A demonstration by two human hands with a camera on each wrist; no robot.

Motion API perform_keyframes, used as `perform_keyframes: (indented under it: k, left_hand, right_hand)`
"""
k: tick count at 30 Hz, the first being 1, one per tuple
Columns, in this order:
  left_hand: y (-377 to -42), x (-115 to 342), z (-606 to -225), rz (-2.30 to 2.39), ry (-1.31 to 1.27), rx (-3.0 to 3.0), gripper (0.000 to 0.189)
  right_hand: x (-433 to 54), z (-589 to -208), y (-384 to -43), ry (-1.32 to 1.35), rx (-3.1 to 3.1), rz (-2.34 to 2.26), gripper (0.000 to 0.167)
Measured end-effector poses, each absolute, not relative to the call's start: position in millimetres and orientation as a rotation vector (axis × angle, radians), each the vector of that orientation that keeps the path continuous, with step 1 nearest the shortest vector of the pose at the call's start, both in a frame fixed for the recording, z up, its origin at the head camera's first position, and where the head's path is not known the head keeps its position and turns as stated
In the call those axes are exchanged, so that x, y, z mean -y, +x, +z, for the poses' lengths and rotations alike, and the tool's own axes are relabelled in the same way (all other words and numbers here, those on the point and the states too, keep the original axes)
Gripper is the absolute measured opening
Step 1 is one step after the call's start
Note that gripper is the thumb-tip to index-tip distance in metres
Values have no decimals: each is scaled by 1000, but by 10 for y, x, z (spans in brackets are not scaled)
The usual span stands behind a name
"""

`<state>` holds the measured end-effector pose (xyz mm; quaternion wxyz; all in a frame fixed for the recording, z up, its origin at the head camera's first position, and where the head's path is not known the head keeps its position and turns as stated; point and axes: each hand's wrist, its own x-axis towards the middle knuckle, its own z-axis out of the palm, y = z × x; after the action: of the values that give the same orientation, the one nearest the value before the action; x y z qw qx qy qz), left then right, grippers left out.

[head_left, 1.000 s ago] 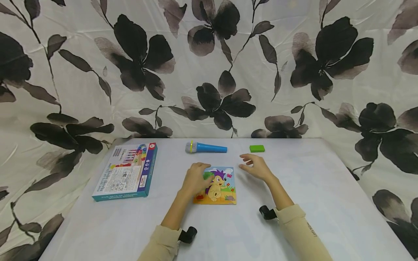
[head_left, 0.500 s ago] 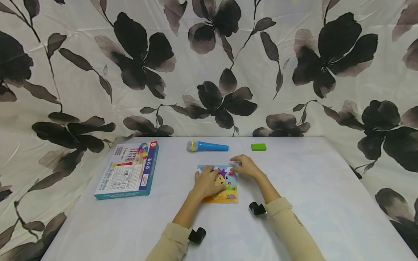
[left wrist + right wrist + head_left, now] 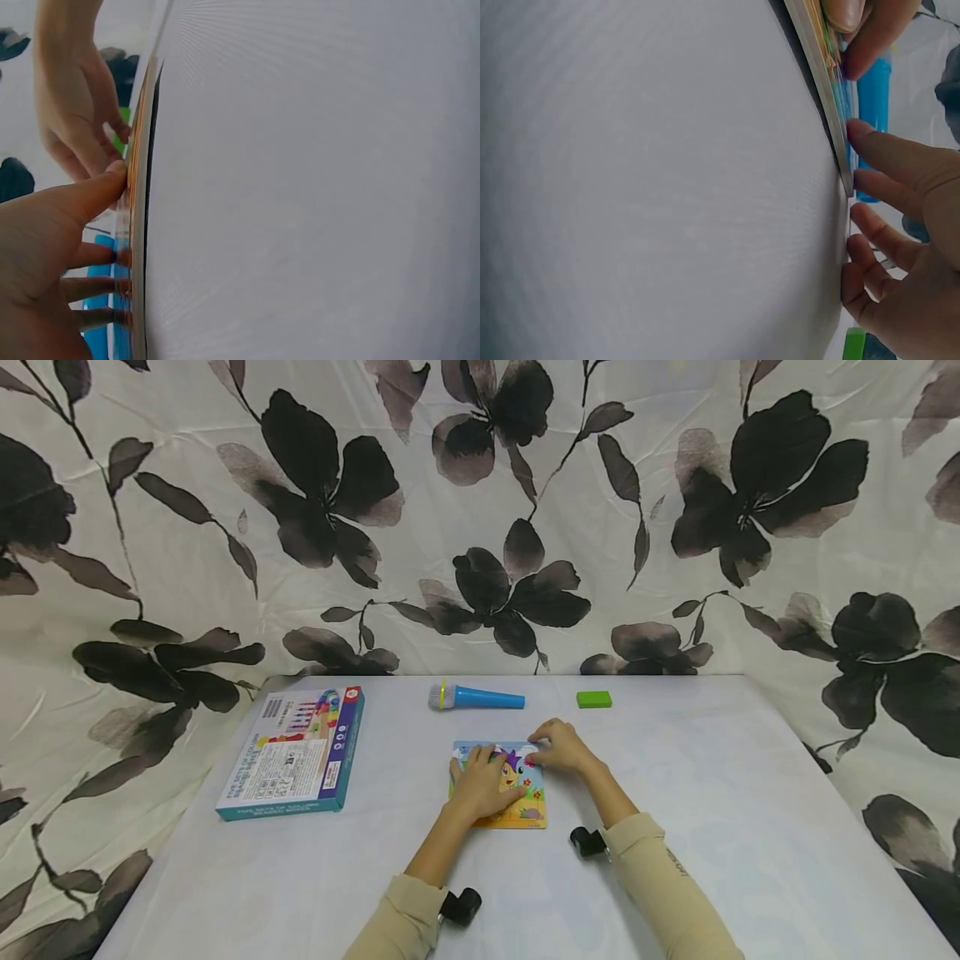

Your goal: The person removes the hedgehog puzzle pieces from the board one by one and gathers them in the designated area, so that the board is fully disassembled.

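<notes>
A thin square picture board (image 3: 534,814) with a hedgehog-like cartoon lies flat on the white table. My left hand (image 3: 477,787) rests on its left and middle part, fingers spread, hiding much of the picture. In the left wrist view the left thumb (image 3: 97,191) and fingertips touch the board's face. At the upper right corner is my right hand (image 3: 564,750). Its thumb (image 3: 877,146) touches the board's face, and the index finger sits at the far edge. The other right fingers are loosely bent beyond the board. I cannot tell whether anything is between thumb and index finger.
Behind the board lies a blue toy microphone (image 3: 480,697) with a grey head. To its right is a small green block (image 3: 594,699). A flat box (image 3: 292,752) with printed text stands at the left of the table (image 3: 712,777). A flowered cloth (image 3: 510,527) hangs behind.
My left hand has slid right and farther over the board. My right hand has moved left from beside the board onto its upper right corner. The board stays almost in place.
</notes>
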<state>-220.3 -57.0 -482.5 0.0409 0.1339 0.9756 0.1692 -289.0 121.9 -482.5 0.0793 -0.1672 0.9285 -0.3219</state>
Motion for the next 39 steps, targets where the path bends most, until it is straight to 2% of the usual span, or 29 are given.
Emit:
perform_keyframes:
  k: [7,20,39]
  left_hand:
    - [-2200,582,-4853,521,377,-3029,74]
    - [-2181,579,-4905,576,362,-3068,78]
    - [-2167,574,-4936,577,355,-3090,80]
  right_hand:
    - [-1233,-4806,-2866,-534,-2780,-982,34]
    - [-1246,-4792,-2868,-535,-2753,-1033,22]
    - [-1192,-4734,-2858,-492,-2750,-915,19]
